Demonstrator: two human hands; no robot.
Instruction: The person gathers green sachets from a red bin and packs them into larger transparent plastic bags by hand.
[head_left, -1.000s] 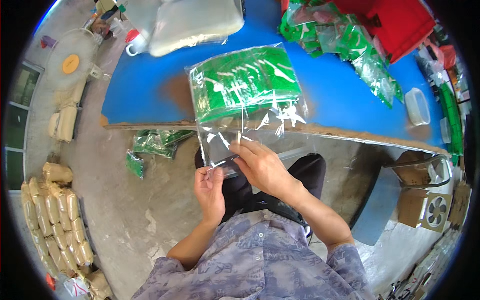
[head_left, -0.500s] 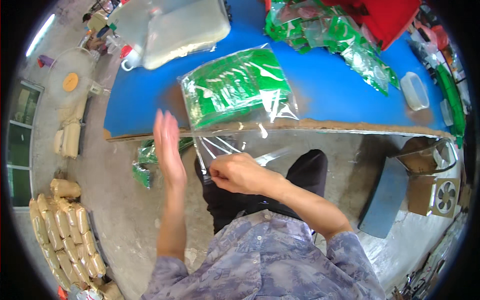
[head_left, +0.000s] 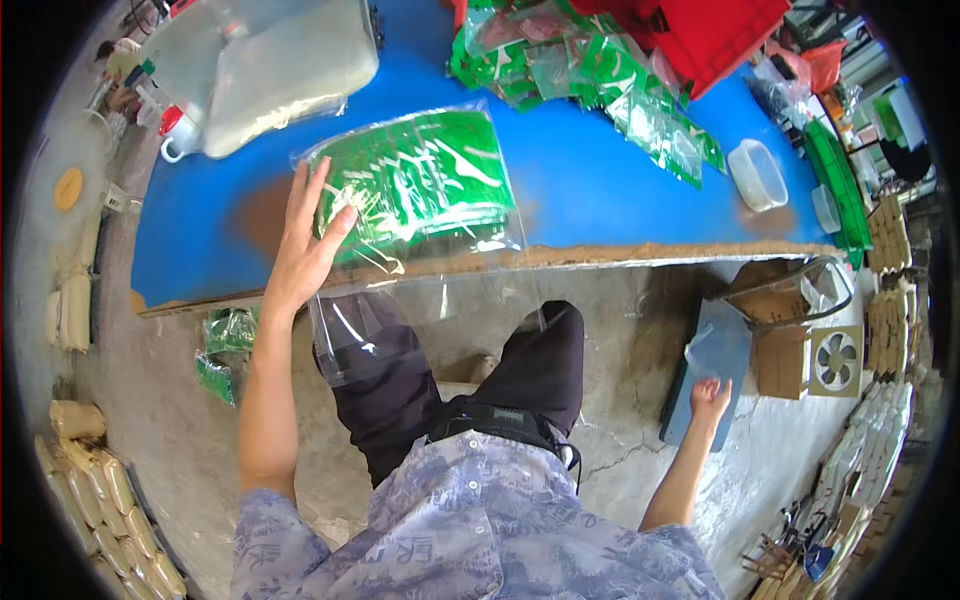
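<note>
A clear plastic bag (head_left: 440,245) with a stack of green packets (head_left: 420,170) inside lies at the front edge of the blue table. Its transparent open end hangs over the edge above my lap. My left hand (head_left: 305,245) rests on the bag's left side, fingers stretched out and thumb apart. Far off to the right, my right hand (head_left: 708,398) is held low over a blue-grey bench, its fingers closed. A thin clear plastic strip (head_left: 700,350) shows at those fingers, partly blurred.
Loose green packets (head_left: 600,70) are heaped at the back beside a red bin (head_left: 700,40). A translucent container (head_left: 290,70) stands back left, and a small clear tub (head_left: 757,175) sits on the right. Below are the blue-grey bench (head_left: 680,410) and a boxed fan (head_left: 833,362).
My right hand has swung from the bag's open end out to the right with the clear strip. My left hand, raised beside the bag before, now lies on it. The view has shifted right.
</note>
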